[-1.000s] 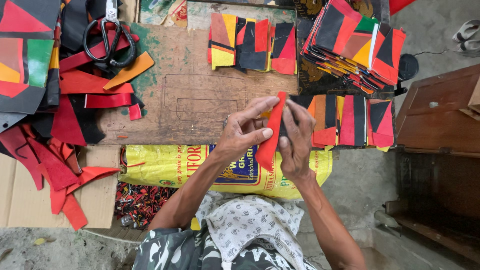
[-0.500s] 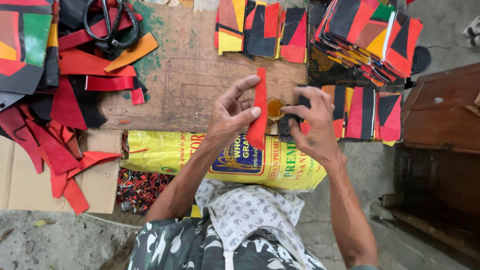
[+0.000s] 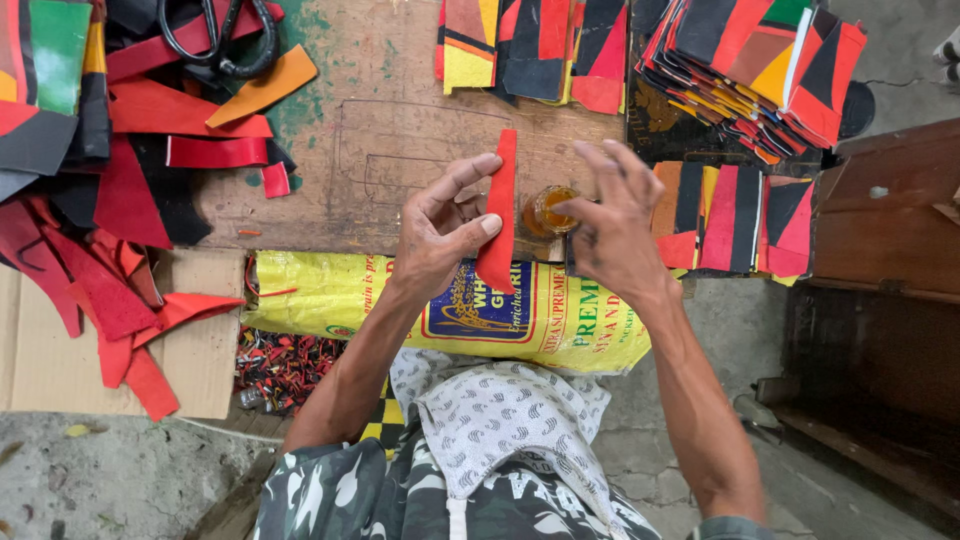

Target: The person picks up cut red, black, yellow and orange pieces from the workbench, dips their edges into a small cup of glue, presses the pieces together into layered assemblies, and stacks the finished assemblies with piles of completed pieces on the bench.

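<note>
My left hand [image 3: 442,232] pinches a narrow red leather strip [image 3: 499,215] upright between thumb and fingers, just above the wooden work board [image 3: 400,130]. My right hand [image 3: 610,220] hovers to the right of the strip with its fingers spread, fingertips over a small round pot of amber glue [image 3: 549,209] on the board's near edge. The right hand holds nothing that I can see.
Red, black and orange leather scraps [image 3: 130,200] and black-handled scissors [image 3: 222,40] lie at the left. Stacks of patchwork pieces [image 3: 760,60] sit at the far right, more [image 3: 735,215] beside my right hand. A yellow sack [image 3: 340,295] hangs below the board; a wooden box [image 3: 885,210] stands right.
My right hand has let go of the red strip and moved right, over the glue pot. The left hand now holds the strip alone and upright.
</note>
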